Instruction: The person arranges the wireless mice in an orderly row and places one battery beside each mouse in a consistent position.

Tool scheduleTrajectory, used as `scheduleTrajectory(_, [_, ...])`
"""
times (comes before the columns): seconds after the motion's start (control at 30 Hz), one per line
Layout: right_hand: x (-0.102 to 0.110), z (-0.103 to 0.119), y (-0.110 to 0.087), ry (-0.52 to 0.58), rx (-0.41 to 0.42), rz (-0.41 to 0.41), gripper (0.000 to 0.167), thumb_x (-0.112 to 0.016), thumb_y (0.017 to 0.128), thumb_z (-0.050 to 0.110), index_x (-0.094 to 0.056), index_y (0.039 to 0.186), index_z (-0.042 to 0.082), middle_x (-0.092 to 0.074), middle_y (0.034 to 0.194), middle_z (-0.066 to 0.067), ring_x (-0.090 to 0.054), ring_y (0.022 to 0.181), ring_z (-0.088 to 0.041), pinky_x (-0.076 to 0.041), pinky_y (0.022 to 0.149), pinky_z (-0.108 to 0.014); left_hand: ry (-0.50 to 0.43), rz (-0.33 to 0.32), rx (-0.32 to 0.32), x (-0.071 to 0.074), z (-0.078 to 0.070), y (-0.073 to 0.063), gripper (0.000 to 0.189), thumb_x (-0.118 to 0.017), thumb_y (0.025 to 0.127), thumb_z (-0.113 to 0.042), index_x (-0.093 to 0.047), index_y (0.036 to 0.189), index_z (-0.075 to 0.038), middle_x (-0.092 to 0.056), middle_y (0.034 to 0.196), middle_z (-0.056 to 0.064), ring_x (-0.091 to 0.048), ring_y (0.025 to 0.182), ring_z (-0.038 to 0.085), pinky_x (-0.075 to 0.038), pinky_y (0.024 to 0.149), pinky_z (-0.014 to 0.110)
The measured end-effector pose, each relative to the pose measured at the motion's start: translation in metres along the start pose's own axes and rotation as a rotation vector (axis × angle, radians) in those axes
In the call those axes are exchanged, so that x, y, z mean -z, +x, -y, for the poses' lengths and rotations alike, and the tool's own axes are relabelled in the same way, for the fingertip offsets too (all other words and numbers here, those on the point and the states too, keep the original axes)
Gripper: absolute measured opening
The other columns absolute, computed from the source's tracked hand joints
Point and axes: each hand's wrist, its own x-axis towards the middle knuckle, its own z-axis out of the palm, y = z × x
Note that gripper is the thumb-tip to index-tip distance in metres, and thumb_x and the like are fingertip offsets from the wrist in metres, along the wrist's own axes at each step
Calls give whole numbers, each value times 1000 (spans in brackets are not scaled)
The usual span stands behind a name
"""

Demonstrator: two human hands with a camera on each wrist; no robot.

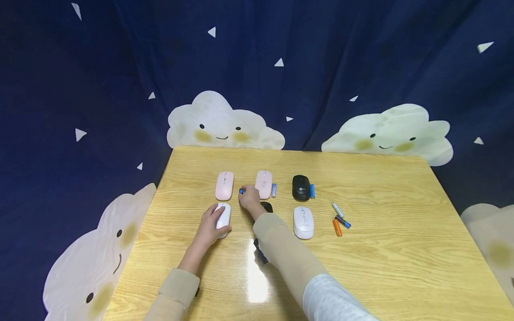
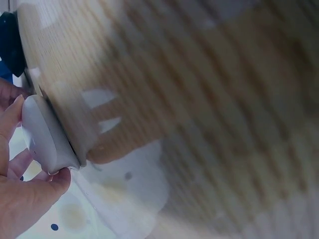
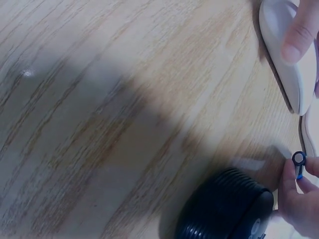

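My left hand (image 1: pixel 208 226) grips a white computer mouse (image 1: pixel 225 216) by its sides on the table. In the left wrist view the thumb and fingers hold that mouse (image 2: pixel 46 137) at both edges. To its right, my right hand (image 1: pixel 250 199) pinches a small blue battery (image 1: pixel 241 191), whose round end shows in the right wrist view. A pink mouse (image 1: pixel 224 185) lies just left of the battery, and a second pink mouse (image 1: pixel 264 183) is right of the hand. Under the right wrist a black mouse (image 1: pixel 267 206) is partly hidden.
Farther right stand another black mouse (image 1: pixel 301 187) with a blue battery (image 1: pixel 312 191) beside it, and a white mouse (image 1: pixel 303 222). A light blue battery (image 1: pixel 274 190) lies by the second pink mouse. Loose batteries include an orange one (image 1: pixel 337 227). A curtain (image 1: pixel 305 76) hangs behind the table.
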Motion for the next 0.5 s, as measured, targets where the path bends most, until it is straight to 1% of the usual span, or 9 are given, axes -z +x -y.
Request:
scheduleTrajectory(0.27, [-3, -1, -2, 26, -20, -40, 35, -58, 87, 9, -57, 121, 2, -59, 119, -14, -53, 113, -28, -43, 95, -36, -4, 7, 13, 0, -1, -1, 63, -76, 72, -14, -50, 127, 2, -34, 138, 26, -28, 127, 45, -26, 104, 54])
scheduleTrajectory(0.4, [-5, -2, -1, 34, -11, -61, 34, -59, 85, 8, -59, 119, 2, -60, 118, -14, -54, 112, -28, -43, 94, -36, -7, 11, 17, 1, -2, -1, 64, -76, 72, -15, -50, 128, 1, -34, 139, 26, -27, 128, 44, -26, 104, 54])
scheduleTrajectory(0.5, [-5, -1, -1, 39, -4, -56, 36, -59, 85, 6, -58, 120, 2, -59, 120, -14, -53, 114, -29, -42, 96, -37, -5, 11, 18, 1, -1, 0, 64, -76, 72, -15, -49, 128, 2, -34, 139, 25, -27, 128, 44, -26, 104, 54])
